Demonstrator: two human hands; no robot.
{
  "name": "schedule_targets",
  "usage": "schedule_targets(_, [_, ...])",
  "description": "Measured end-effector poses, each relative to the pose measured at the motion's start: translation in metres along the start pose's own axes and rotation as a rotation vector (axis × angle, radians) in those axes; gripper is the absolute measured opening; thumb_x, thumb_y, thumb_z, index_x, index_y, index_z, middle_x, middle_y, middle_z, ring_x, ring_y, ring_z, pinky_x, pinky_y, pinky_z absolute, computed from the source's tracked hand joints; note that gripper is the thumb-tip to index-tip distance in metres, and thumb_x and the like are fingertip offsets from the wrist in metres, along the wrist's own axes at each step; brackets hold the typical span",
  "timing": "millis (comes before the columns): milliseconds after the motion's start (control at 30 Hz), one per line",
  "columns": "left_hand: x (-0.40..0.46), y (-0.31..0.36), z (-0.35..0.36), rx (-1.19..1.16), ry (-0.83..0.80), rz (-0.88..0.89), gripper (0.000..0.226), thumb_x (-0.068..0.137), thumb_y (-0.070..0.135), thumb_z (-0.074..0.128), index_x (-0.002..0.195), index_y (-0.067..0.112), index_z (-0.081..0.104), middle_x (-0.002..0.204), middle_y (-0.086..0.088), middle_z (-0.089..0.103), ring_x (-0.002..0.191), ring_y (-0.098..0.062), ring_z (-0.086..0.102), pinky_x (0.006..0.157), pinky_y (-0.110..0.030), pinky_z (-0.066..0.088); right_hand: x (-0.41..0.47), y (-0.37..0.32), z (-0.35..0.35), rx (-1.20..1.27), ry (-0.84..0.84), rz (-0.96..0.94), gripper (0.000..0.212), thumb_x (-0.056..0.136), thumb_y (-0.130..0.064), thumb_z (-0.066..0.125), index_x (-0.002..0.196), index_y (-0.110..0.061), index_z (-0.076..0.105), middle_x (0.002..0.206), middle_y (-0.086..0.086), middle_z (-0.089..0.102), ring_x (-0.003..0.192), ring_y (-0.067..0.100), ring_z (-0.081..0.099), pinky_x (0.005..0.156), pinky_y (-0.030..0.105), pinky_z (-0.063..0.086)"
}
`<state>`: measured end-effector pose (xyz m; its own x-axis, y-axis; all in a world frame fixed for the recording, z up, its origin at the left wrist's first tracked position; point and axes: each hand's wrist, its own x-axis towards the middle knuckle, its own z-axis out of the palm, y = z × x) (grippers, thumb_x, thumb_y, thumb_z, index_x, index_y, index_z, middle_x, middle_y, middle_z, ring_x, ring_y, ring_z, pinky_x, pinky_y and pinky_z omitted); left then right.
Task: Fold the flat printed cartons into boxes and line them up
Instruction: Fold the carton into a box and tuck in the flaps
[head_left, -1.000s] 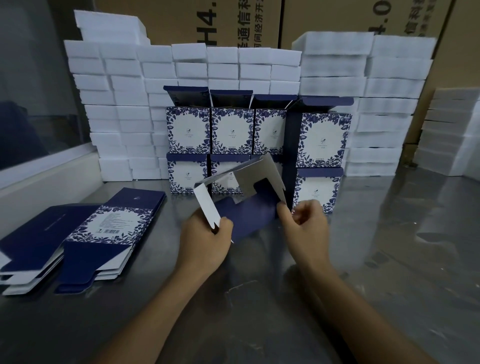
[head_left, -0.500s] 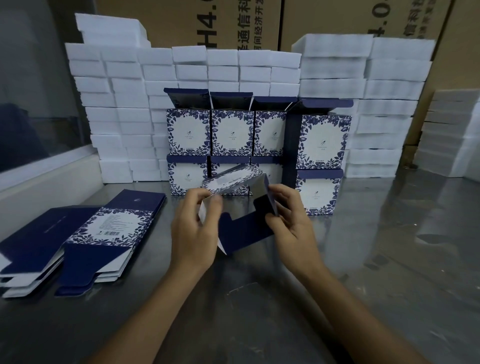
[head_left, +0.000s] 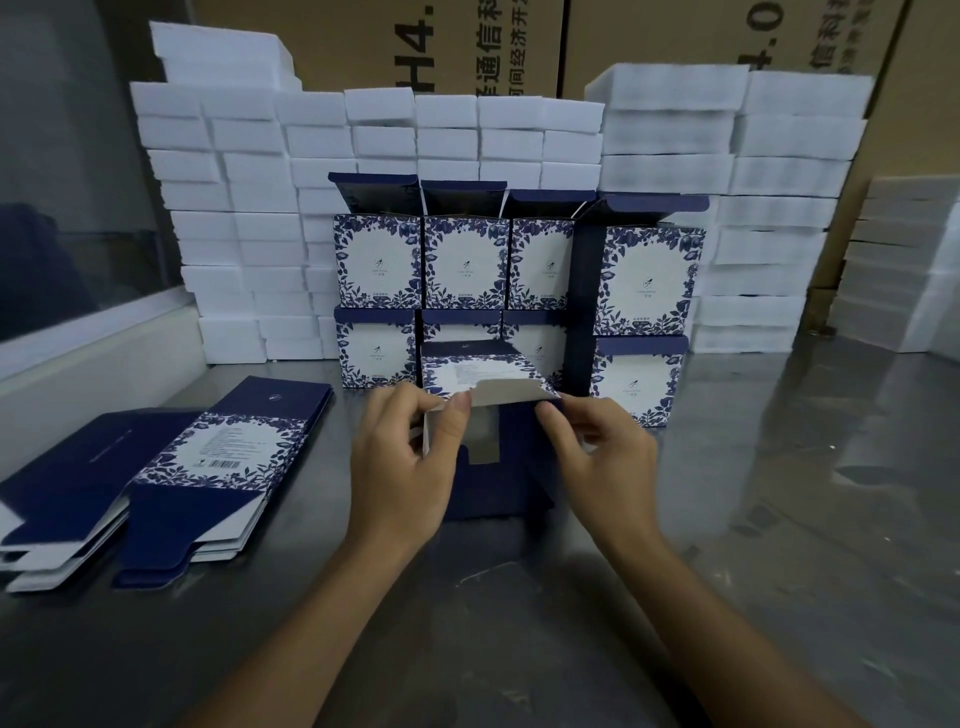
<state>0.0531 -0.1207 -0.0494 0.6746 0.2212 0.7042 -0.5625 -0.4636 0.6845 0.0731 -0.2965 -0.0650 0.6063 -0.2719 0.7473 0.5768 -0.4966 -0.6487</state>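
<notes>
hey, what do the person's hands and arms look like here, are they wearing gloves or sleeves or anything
No gloves and no sleeves in view. Both forearms are bare right to the bottom edge of the picture. The left hand and right hand are bare too, with short, unpainted nails. No ring, watch, bracelet or wristband shows on either wrist or on the fingers that can be seen. No markings or tape are visible.

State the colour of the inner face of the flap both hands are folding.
Plain grey-white flap, unprinted; head view.
</notes>
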Motion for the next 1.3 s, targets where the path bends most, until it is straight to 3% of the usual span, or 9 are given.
schedule_targets(233, [0.000,0.001,0.000,0.013,0.005,0.005,0.046,0.086,0.059,0.049,0.080,0.015,0.057,0.089,0.003,0.053,0.082,-0.019,0.059,0.075,-0.041,0.051,0.003,0.003,-0.001,-0.016,0.006,0.029,0.008,0.088,-0.013,0.076,0.080,-0.014,0.075,0.072,-0.004,0.069,0.070,0.006,0.064,0.064,0.013,0.048])
schedule_targets(500, [0.004,-0.009,-0.002,0.042,0.028,-0.010,0.049,0.083,0.066,0.047,0.082,0.018,0.058,0.093,0.008,0.053,0.085,-0.003,0.057,0.072,-0.019,0.045,-0.004,0.019,0.007,-0.149,-0.283,0.201,0.018,0.091,-0.029,0.074,0.077,-0.017,0.074,0.064,-0.008,0.066,0.062,0.011,0.062,0.062,0.036,0.054])
schedule_targets(767, [0.003,-0.009,-0.002,0.061,0.032,-0.002,0.051,0.084,0.066,0.045,0.087,0.016,0.058,0.095,0.006,0.054,0.086,-0.009,0.059,0.075,-0.032,0.050,-0.006,0.025,0.005,-0.280,-0.366,0.233,0.026,0.089,-0.035,0.074,0.070,-0.021,0.065,0.067,-0.003,0.067,0.071,0.020,0.064,0.066,0.035,0.053])
schedule_targets(867, [0.004,-0.010,-0.003,0.079,0.026,-0.009,0.053,0.083,0.067,0.044,0.089,0.017,0.059,0.097,0.007,0.054,0.088,-0.009,0.058,0.076,-0.031,0.050,-0.009,0.029,0.006,-0.375,-0.489,0.250,0.022,0.088,-0.030,0.075,0.072,-0.022,0.061,0.069,-0.004,0.065,0.075,0.021,0.063,0.067,0.032,0.051])
schedule_targets(1067, [0.003,-0.011,-0.003,0.093,0.026,-0.009,0.051,0.082,0.068,0.044,0.089,0.020,0.059,0.099,0.009,0.053,0.089,-0.005,0.056,0.075,-0.027,0.048,-0.010,0.028,0.008,-0.342,-0.502,0.223,0.021,0.087,-0.016,0.071,0.080,-0.030,0.057,0.065,-0.013,0.055,0.068,0.011,0.055,0.066,0.032,0.046])
schedule_targets(1133, [0.003,-0.011,-0.003,0.094,0.025,0.000,0.051,0.083,0.068,0.044,0.090,0.020,0.059,0.099,0.009,0.053,0.090,-0.004,0.056,0.076,-0.029,0.049,-0.012,0.025,0.007,-0.240,-0.487,0.202,0.032,0.088,-0.024,0.072,0.115,-0.034,0.057,0.085,-0.013,0.063,0.082,0.009,0.060,0.074,0.031,0.049])
schedule_targets(1200, [0.002,-0.010,-0.002,0.097,0.009,0.015,0.049,0.084,0.066,0.044,0.092,0.020,0.059,0.099,0.011,0.053,0.091,-0.007,0.056,0.076,-0.032,0.050,-0.014,0.020,0.008,-0.061,-0.469,0.168,0.064,0.093,-0.041,0.067,0.146,-0.044,0.031,0.126,-0.011,0.055,0.113,-0.005,0.054,0.092,0.016,0.045])
schedule_targets(1233, [0.002,-0.010,-0.002,0.105,0.003,0.029,0.048,0.085,0.065,0.044,0.092,0.020,0.059,0.098,0.011,0.053,0.091,-0.008,0.057,0.076,-0.033,0.050,-0.013,0.015,0.010,-0.001,-0.443,0.131,0.065,0.095,-0.048,0.060,0.150,-0.048,0.024,0.139,-0.013,0.043,0.123,-0.015,0.041,0.097,0.005,0.035])
schedule_targets(1300, [0.001,-0.011,-0.001,0.114,-0.013,0.065,0.045,0.087,0.062,0.045,0.092,0.020,0.059,0.097,0.010,0.053,0.091,-0.011,0.057,0.075,-0.032,0.050,-0.012,0.004,0.014,0.061,-0.376,0.063,0.048,0.098,-0.053,0.048,0.145,-0.050,0.034,0.145,-0.014,0.032,0.128,-0.025,0.025,0.097,-0.006,0.021])
